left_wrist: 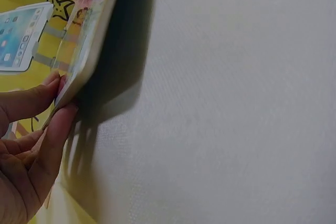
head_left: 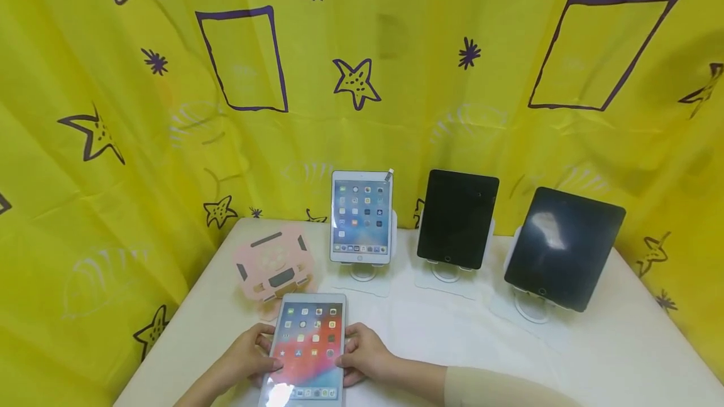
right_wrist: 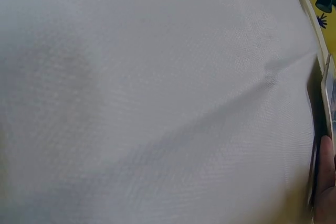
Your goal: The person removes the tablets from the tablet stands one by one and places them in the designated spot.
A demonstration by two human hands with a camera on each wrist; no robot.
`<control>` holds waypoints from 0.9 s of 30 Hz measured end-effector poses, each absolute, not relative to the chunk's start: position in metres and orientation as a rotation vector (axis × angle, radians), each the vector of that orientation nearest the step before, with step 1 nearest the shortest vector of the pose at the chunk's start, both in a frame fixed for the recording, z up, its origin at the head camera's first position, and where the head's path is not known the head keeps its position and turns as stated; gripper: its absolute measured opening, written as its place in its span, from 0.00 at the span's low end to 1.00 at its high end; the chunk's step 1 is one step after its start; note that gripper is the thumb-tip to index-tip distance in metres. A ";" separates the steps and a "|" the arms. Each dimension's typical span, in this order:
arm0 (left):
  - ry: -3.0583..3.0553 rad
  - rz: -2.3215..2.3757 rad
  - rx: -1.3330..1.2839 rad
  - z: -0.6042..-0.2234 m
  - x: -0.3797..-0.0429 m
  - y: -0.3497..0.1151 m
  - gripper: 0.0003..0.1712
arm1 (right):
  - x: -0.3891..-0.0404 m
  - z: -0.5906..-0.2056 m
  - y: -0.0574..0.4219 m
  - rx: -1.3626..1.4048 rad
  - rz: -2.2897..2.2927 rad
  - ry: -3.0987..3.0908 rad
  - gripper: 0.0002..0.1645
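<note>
Both hands grip a white-framed tablet [head_left: 309,344] by its long sides, its lit screen showing app icons over a red and blue background. My left hand [head_left: 249,352] holds the left side, thumb on the front edge and fingers behind. On the opposite side my right hand [head_left: 367,353] grips likewise. In the left wrist view the left hand [left_wrist: 37,145] pinches the tablet's edge, and the tablet [left_wrist: 86,51] is tilted over the white surface with a shadow beneath. Just beyond its top end stands a pink tablet stand [head_left: 274,262] with dark pads.
Behind, three tablets stand on white stands: a lit white one [head_left: 362,215], a dark one [head_left: 458,218] and a larger dark one [head_left: 565,247] at the right. They rest on a white table [head_left: 452,344]. A yellow curtain [head_left: 418,130] with stars hangs behind.
</note>
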State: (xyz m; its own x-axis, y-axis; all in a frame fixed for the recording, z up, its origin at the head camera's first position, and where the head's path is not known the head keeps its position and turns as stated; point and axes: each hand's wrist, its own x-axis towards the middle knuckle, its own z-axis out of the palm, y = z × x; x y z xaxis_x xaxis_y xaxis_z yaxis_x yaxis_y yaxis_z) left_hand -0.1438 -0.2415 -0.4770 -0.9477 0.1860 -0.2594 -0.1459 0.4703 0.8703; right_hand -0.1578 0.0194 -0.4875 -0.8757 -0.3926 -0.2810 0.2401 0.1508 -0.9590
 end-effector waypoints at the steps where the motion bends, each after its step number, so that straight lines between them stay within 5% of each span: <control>1: 2.403 1.467 0.030 -0.478 -0.145 -0.242 0.43 | -0.158 -0.488 0.018 -0.144 -1.775 1.968 0.30; 15: 2.592 1.393 -0.275 -0.480 -0.158 -0.232 0.41 | -0.169 -0.482 0.003 -0.051 -1.757 2.036 0.30; 27: 2.523 1.404 -0.187 -0.482 -0.149 -0.241 0.39 | -0.159 -0.468 0.002 -0.018 -1.704 2.094 0.30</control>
State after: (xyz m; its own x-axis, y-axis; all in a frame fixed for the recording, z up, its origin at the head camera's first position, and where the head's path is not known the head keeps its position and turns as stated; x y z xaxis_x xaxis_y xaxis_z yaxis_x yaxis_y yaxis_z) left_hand -0.1486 -0.2412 -0.4817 -0.9610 0.0081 -0.2763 -0.2305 0.5279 0.8174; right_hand -0.1594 0.0024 -0.4678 -0.9039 -0.2797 -0.3235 0.2600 0.2414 -0.9350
